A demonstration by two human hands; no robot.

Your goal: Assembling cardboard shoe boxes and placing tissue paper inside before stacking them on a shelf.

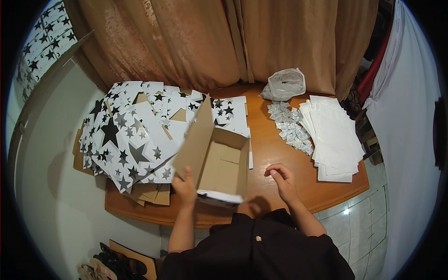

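An open cardboard box (224,163) with a brown inside stands near the table's front edge, its lid (198,135) raised on the left side. The outer wall facing me is white with dark marks. My left hand (185,187) is closed on the lower near corner of the lid, thumb up. To the right of the box, above the bare tabletop, my right hand (283,182) has its fingers curled in toward the thumb. No object shows in it, and it is apart from the box.
Flat star-printed cardboard pieces (135,135) pile up on the left of the table (298,186). Right of the box lie small sachets (291,128), stacked white paper sheets (333,140) and a clear plastic bag (285,84). Brown curtains (196,42) hang behind.
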